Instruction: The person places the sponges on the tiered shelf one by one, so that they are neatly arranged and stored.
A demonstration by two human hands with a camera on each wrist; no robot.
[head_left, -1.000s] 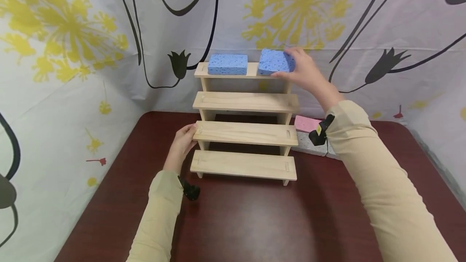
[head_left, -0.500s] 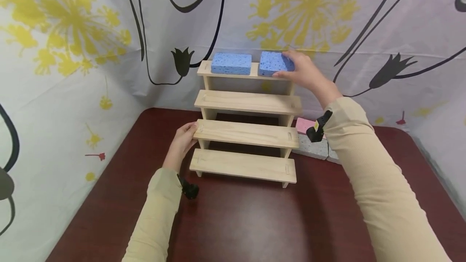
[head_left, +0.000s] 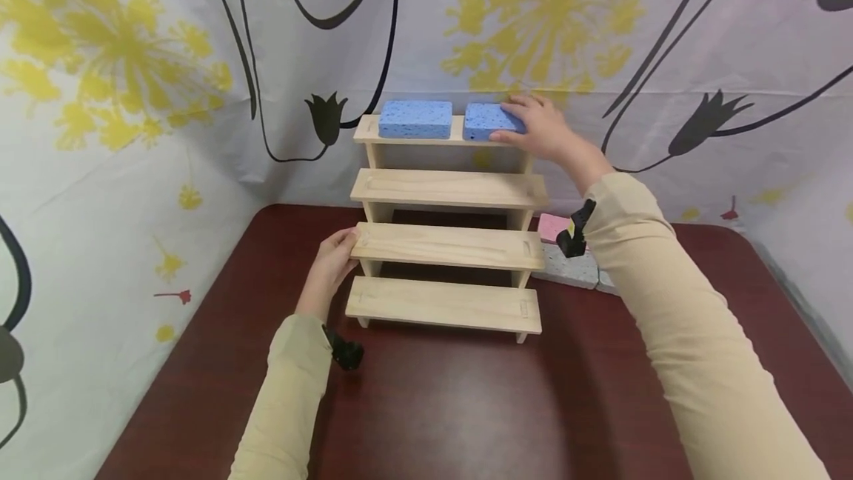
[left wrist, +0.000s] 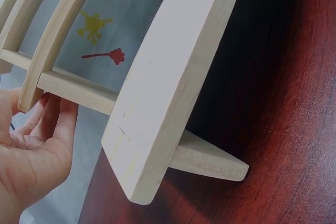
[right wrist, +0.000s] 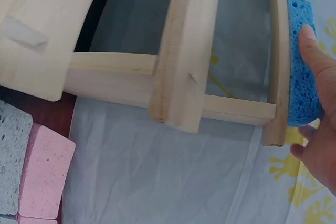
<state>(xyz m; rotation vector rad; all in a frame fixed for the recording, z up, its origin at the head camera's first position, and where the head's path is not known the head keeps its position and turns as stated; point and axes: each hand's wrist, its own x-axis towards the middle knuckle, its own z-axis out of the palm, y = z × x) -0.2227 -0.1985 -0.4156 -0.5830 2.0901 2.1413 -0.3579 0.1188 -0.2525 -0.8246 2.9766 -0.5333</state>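
Observation:
A four-step wooden stand (head_left: 446,246) stands on the dark red table. My left hand (head_left: 330,264) grips the left end of its second step from the bottom; in the left wrist view the fingers (left wrist: 59,116) curl beneath that step. On the top step lie two blue sponges side by side, the left sponge (head_left: 415,120) and the right sponge (head_left: 486,121), with a narrow gap between them. My right hand (head_left: 543,128) holds the right sponge by its right end, and in the right wrist view the thumb (right wrist: 314,51) lies on its front face.
Right of the stand, grey sponges (head_left: 569,267) lie on the table (head_left: 440,406), with a pink sponge (head_left: 554,228) by them. A patterned white cloth (head_left: 413,43) hangs close behind the stand and along both sides. The three lower steps bear nothing.
The right sponge, tilted and higher a second ago, has come down flat on the top step and shifted slightly left with my right hand. My left hand keeps its grip on the stand.

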